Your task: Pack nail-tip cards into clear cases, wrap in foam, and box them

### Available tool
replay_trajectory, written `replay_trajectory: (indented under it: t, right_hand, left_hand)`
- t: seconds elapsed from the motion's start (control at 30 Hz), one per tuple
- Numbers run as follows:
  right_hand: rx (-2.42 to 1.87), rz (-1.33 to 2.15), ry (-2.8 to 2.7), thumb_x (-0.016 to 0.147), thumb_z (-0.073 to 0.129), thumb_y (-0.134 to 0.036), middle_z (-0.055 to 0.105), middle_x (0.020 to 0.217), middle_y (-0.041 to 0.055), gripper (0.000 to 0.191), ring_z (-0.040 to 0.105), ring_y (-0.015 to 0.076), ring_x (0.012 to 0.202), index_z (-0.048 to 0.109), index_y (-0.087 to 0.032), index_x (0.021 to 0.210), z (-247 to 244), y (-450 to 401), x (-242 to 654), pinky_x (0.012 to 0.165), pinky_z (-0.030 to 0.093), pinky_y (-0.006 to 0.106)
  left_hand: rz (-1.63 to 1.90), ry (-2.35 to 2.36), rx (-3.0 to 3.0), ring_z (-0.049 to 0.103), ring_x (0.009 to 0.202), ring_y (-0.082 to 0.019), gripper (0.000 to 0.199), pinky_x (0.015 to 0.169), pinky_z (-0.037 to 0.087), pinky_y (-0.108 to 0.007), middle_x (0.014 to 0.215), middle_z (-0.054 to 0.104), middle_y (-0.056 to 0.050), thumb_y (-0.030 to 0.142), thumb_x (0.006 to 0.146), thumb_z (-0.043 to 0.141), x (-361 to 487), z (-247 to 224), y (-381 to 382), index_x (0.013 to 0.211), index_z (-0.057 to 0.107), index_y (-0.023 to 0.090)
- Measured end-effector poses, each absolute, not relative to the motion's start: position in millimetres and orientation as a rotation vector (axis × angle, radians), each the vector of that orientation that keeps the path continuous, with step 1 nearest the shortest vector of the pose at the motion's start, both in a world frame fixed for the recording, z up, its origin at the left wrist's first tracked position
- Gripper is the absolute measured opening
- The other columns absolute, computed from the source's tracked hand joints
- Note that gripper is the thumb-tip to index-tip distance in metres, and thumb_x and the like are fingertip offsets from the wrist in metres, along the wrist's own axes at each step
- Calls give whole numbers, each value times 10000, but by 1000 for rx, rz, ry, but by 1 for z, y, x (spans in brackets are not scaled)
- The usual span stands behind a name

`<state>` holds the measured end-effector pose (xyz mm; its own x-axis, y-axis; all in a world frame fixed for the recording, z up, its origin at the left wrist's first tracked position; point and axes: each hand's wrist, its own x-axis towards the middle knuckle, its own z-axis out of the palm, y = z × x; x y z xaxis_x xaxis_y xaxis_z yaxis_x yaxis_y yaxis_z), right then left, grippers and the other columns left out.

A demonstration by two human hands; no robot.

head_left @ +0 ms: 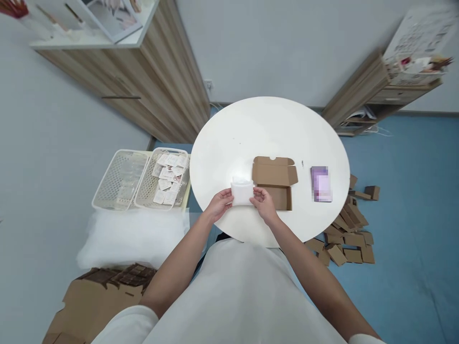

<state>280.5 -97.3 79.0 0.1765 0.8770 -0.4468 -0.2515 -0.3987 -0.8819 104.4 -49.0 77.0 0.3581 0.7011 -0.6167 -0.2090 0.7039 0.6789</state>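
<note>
White, soft-looking wrapping covers the small packet (242, 192) between our hands, toward eight o'clock on the round table (233, 129). If we squeeze unevenly, it could crease or slip; if our right hand (264, 205) swings toward three o'clock, it could nudge the open cardboard box (270, 176) just beside it, lid raised toward twelve. Our left hand (218, 204) holds the packet's nine-o'clock edge, its fingers partly curled with a small gap to the thumb; our right has the three-o'clock edge likewise, partly closed. We cannot tell how firmly either presses.
</note>
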Motion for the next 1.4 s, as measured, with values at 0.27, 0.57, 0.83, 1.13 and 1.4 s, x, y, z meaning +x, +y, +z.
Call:
replay_trajectory:
  t: [0.27, 0.57, 0.83, 1.13, 1.4]
  right_hand:
    - [-1733, 1105, -877, 696, 519, -225, 595, 1058, 54, 359, 614, 163, 825, 501, -225, 1055, 66, -136, 353, 775, 483, 354]
    - [-1896, 1047, -1277, 721, 498, -218, 532, 1129, 71, 357, 560, 178, 940, 526, -200, 1077, 54, -149, 369, 838, 452, 338]
    - [-1885, 1090, -1298, 672, 601, -202, 460, 1267, 107, 451, 393, 275, 1206, 548, -205, 1120, 40, -150, 373, 992, 315, 411]
    - [-1739, 1115, -1268, 694, 592, -308, 385, 1329, 75, 434, 346, 249, 1235, 547, -222, 1117, 50, -165, 385, 1017, 291, 412]
    - [-1857, 1205, -658, 657, 570, -556, 391, 1322, 104, 670, 455, 242, 1126, 416, -246, 1230, 59, -131, 434, 869, 429, 392]
  left_hand:
    - [604, 1384, 1183, 588, 705, -120, 366, 651, 463, -271, 963, 583, -63, 183, 712, 583, 199, 72, -81, 1075, 533, 192]
    - [360, 1468, 1600, 602, 720, -131, 329, 691, 467, -272, 958, 601, -56, 109, 718, 517, 221, 70, -82, 1037, 504, 190]
    - [237, 1247, 1675, 547, 944, -266, 156, 842, 407, -382, 901, 591, -81, 83, 594, 597, 231, 57, -89, 701, 559, 190]
    - [463, 1179, 1506, 400, 1163, -297, 273, 996, 283, -393, 1192, 480, -106, 169, 594, 659, 214, 67, -95, 861, 609, 202]
    - [604, 1390, 882, 429, 1161, -253, 468, 908, 356, -365, 1304, 418, -114, 459, 738, 572, 190, 67, -50, 1133, 480, 226]
